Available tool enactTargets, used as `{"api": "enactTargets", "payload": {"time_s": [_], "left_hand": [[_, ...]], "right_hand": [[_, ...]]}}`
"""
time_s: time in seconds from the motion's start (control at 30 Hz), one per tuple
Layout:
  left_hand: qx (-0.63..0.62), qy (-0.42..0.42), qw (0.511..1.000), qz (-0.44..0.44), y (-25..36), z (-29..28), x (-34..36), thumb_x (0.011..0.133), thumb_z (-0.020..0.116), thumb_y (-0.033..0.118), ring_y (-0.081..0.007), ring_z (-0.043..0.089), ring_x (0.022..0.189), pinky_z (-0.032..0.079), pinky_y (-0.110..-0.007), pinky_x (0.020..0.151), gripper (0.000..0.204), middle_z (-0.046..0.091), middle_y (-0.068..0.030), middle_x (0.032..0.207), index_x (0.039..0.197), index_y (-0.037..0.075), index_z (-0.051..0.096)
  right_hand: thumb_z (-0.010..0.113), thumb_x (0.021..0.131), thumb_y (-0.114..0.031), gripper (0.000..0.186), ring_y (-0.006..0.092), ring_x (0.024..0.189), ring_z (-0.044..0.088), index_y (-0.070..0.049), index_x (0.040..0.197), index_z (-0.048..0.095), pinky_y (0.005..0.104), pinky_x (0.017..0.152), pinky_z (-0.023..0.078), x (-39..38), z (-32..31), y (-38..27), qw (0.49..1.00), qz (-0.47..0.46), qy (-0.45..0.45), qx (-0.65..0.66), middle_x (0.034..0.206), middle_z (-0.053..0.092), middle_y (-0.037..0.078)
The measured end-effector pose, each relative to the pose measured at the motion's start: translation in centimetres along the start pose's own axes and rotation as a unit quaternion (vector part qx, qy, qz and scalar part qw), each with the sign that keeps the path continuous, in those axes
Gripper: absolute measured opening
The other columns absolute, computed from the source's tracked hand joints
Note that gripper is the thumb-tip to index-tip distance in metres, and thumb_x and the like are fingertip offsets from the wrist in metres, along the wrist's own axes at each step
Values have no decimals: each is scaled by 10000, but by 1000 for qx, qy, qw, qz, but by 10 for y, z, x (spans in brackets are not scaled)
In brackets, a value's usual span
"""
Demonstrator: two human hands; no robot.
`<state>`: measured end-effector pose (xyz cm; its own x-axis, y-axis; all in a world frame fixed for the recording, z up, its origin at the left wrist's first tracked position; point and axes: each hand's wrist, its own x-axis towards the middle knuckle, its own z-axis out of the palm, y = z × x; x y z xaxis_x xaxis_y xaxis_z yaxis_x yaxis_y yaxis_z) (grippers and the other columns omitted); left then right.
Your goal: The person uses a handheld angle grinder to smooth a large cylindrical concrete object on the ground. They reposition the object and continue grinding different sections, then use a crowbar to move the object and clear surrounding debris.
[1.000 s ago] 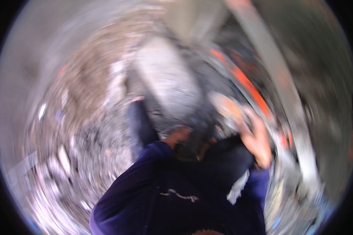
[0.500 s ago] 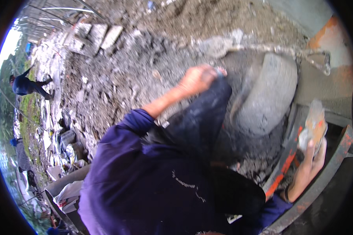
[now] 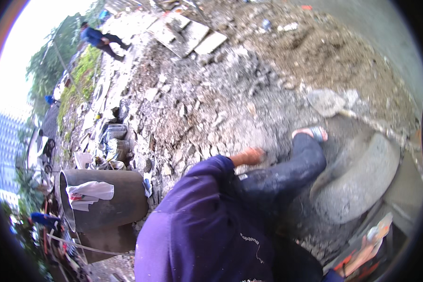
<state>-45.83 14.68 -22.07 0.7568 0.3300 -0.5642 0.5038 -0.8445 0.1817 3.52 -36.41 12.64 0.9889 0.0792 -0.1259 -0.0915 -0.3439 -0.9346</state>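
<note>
My right hand (image 3: 362, 254), at the lower right, is closed on a clear crumpled plastic bag (image 3: 379, 230) with something pale and orange in it. It is beside a dark metal frame with orange-red paint, partly cut off by the dark rim. My left hand (image 3: 252, 156) hangs beside my bent leg (image 3: 291, 174), over the rubble; blur hides its fingers. A sandalled foot (image 3: 317, 133) rests on the grey ground. Right of that leg lies a large rounded grey piece (image 3: 362, 183), dusty or cement-coated. Beyond it is a cement-caked shovel (image 3: 326, 102).
A wide dark pipe section (image 3: 110, 195) with a white cloth (image 3: 91, 191) over it stands at left. Broken boards (image 3: 188, 35) lie beyond the rubble. A person in blue (image 3: 101, 38) is at the upper left. A grey wall (image 3: 385, 33) rises at upper right.
The view has swung left, so the scene sits further right and lower. My left hand has come off my knee to beside the leg. My right hand keeps the plastic bag.
</note>
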Motion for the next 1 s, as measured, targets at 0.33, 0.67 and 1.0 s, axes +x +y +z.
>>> {"api": "enactTargets", "payload": {"time_s": [0.33,0.67,1.0], "left_hand": [[291,-108,934,176,32,126,80,1067,468,378,-243,397,1509,251,-692,1174,501,521,-1,1570,1564,315,458],[328,-67,926,174,19,75,71,1063,476,365,-238,332,1556,277,-665,1175,502,507,-15,1584,1559,290,460],[-128,354,926,-4,80,-255,89,948,737,308,-405,659,1096,511,-507,987,410,688,-238,1151,1218,7,668]], "right_hand": [[690,1001,-390,659,260,1241,634,-42,1531,510,415,929,576,-11,19,11,997,22,-27,-75,1423,623,116],[697,999,-380,645,242,1214,644,-53,1525,519,393,895,579,-51,26,-20,993,1,-96,-75,1410,631,103],[686,1007,-179,383,258,873,749,14,1332,624,340,665,604,-85,28,-36,968,31,56,242,1130,736,126]]}}
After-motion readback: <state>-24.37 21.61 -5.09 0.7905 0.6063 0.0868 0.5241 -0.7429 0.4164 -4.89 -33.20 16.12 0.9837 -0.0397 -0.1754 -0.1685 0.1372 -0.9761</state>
